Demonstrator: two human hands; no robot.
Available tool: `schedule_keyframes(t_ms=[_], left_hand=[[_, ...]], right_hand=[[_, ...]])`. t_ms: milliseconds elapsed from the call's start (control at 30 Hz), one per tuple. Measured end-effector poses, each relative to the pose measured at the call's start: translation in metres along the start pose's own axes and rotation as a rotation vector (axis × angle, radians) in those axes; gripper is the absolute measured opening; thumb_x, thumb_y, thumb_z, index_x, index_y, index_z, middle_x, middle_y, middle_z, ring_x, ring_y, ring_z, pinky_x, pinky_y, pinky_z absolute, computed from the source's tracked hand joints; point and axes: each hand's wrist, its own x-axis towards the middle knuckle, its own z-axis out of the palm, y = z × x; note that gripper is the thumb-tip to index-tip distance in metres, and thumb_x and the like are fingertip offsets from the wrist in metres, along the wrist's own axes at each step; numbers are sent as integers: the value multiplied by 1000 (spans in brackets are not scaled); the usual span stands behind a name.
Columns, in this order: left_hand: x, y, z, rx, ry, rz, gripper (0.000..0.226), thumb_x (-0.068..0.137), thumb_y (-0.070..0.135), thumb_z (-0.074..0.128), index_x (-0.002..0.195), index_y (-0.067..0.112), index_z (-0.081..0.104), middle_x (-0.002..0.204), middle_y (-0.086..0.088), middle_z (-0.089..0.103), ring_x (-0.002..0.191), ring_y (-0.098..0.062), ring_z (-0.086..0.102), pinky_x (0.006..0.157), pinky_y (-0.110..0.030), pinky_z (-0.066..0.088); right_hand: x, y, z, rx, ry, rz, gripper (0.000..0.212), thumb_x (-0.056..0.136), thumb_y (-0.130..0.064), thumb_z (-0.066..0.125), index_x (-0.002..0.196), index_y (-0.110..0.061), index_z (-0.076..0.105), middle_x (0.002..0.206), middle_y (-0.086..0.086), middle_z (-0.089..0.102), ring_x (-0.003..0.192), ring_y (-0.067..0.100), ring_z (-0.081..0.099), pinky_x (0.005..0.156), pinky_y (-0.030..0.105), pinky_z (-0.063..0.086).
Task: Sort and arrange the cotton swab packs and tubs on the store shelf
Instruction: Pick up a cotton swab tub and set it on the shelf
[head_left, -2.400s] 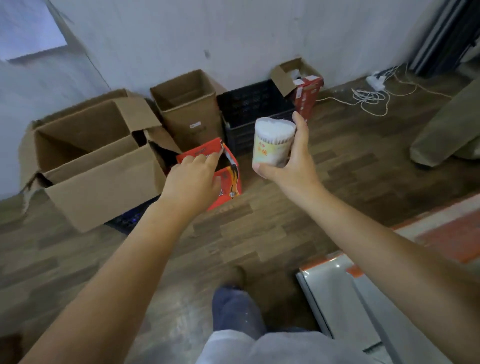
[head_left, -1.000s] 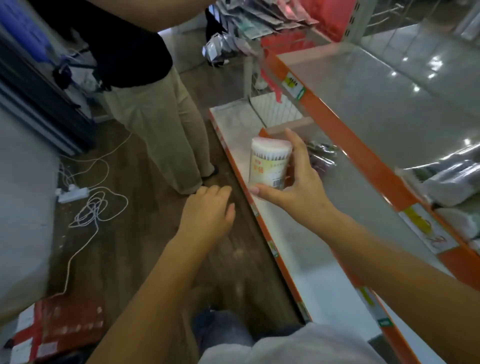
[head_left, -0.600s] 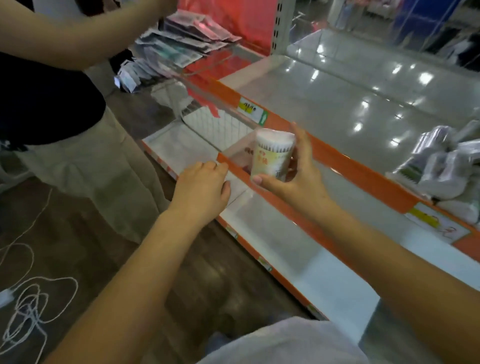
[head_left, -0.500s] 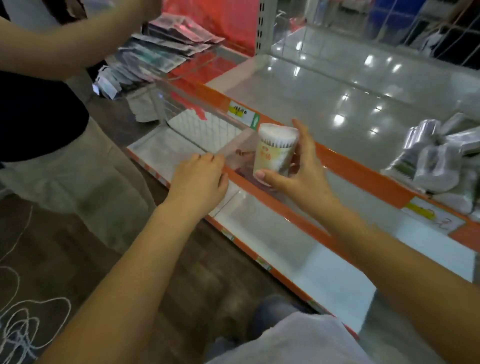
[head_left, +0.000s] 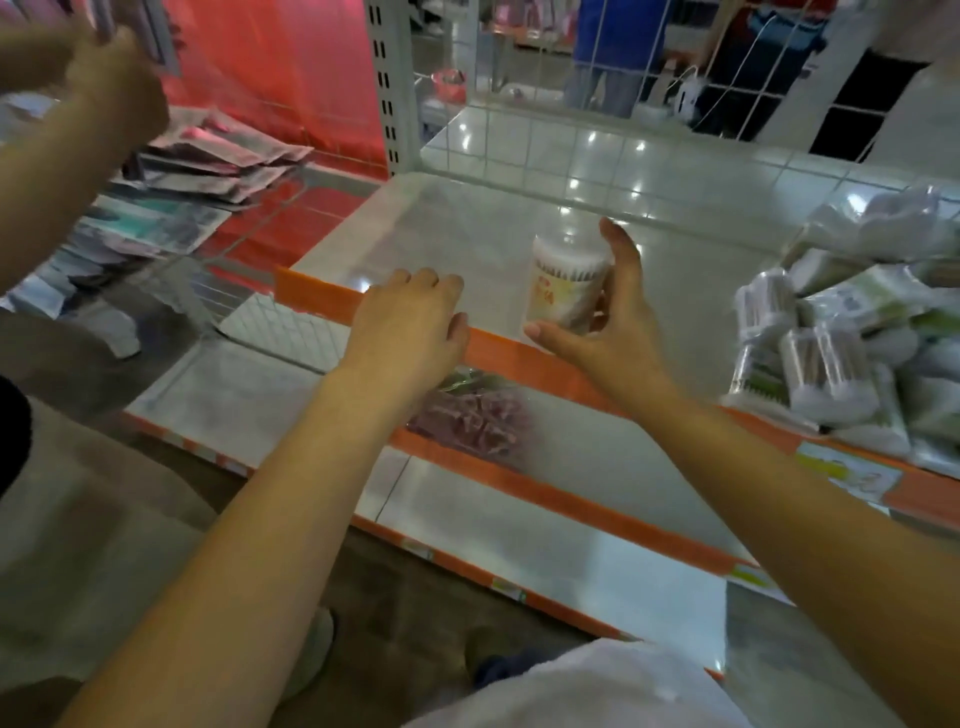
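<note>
My right hand (head_left: 608, 327) grips a round cotton swab tub (head_left: 563, 283) with a cream label, held upright just over the upper store shelf (head_left: 467, 228), behind its orange front edge (head_left: 498, 349). My left hand (head_left: 410, 325) holds nothing; its fingers are loosely bent at that orange edge. A heap of cotton swab packs and clear tubs (head_left: 841, 332) lies on the same shelf at the right.
A bag of pink items (head_left: 470, 415) lies on the shelf below. A wire grid (head_left: 597, 156) backs the upper shelf. Another person's arm (head_left: 62, 135) reaches over flat packets (head_left: 197, 171) at the left. My feet stand on a wooden floor (head_left: 405, 623).
I turned from the cardboard boxes on the floor to the shelf. My right hand carried the tub forward over the upper shelf; my left hand moved up to the orange edge.
</note>
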Motion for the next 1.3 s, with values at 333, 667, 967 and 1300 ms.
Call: schedule_keyframes(t_ms=[333,667,967,1300], left_hand=[[68,-31,20,12,-23,60,41,92,28,38,121,3,55,111,-20,59,100,-38,52,76,-43,41],[125,-102,20,-10,-209,54,37,97,28,38,129,11,45,125,-12,50,114,-30,46,94,-40,40],[145,-141,37,-110,-199,74,35,97,26,40,129,14,48,126,-11,52,115,-30,47,94,-39,40],[158,-162,54,-185,-104,138,31,95,24,45,120,9,56,111,-13,60,103,-29,56,85,-36,43]], right_hand=[[60,11,21,-70,49,75,98,71,-15,79,143,-25,13,118,-9,46,103,14,55,87,31,50],[134,13,87,-137,90,-66,88,68,-15,81,131,2,23,117,11,46,99,18,52,75,7,47],[177,27,140,-253,125,-31,92,67,-21,82,135,-5,22,128,18,48,108,26,54,87,34,49],[193,54,147,-302,94,99,99,65,-28,83,140,-16,19,137,11,41,120,25,47,98,41,43]])
